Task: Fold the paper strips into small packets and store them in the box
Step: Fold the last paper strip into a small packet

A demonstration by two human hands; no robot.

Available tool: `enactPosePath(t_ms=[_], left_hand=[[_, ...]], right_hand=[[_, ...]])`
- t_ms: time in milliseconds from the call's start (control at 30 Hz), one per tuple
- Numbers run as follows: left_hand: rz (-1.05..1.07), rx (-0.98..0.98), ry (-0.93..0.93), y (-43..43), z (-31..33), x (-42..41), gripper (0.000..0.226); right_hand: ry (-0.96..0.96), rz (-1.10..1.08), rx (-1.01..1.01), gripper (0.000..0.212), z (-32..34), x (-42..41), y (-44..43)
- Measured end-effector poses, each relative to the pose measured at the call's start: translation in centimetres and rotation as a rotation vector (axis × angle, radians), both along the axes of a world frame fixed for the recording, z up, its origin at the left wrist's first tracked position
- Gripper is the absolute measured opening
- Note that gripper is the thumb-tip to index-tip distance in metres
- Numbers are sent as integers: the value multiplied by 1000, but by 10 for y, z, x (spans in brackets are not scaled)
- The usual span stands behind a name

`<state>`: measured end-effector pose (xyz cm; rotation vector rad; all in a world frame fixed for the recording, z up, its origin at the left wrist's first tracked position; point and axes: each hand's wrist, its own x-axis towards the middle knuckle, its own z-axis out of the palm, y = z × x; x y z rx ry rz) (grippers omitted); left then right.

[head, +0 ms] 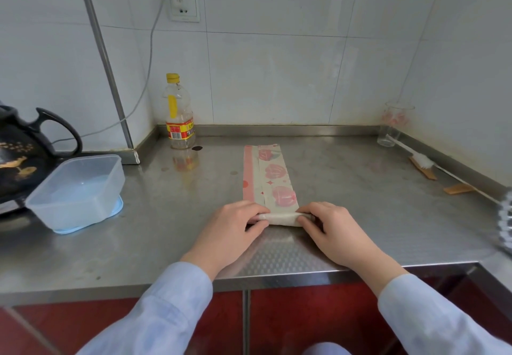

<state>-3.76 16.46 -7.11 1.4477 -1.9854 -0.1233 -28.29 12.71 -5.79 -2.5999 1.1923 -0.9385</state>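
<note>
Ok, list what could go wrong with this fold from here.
1. The paper strip has overlapped layers that look uneven, so the fold pinched by the left hand and right hand may run crooked.
2. Its far end lies free and could slide on the steel counter.
3. The plastic box sits tilted on its blue lid and may rock.

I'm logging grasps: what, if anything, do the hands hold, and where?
The white paper strip with pink flowers, at its folded near end: left hand pinches that end's left tip, right hand its right tip.
</note>
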Motion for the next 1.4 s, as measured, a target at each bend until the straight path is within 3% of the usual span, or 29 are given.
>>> enactPosePath(t_ms=[200,333,433,600,767,867,933,1033,1100,1300,1400], left_hand=[[78,-42,-71,-2,-2,-1,40],[204,-48,-112,-6,-5,-1,41],[269,-18,-67,-9,-6,1,26],[226,-50,99,-7,-5,5,8],[212,-56,83,-4,2,5,12],[246,-110,-100,0,5,5,3],[201,-142,-177,2,6,9,8],[28,-43,-148,5,4,24,24],[-35,3,-106,6,2,33,26],[-32,-39,-88,6,2,30,18],[21,-43,-40,7,0,31,21]], right_hand=[[-33,-50,134,23,-1,2,-5],[-66,-123,197,12,0,5,-11],[-59,-216,195,6,-2,12,-16],[-61,-297,164,14,-7,21,-18],[-54,-133,33,10,-6,16,-12],[19,10,-42,29,-5,15,-7],[61,55,-36,30,-2,15,-4],[95,92,-27,22,2,16,1],[123,91,-34,29,3,17,1],[82,72,-90,23,2,18,2],[68,67,-26,21,0,19,0]])
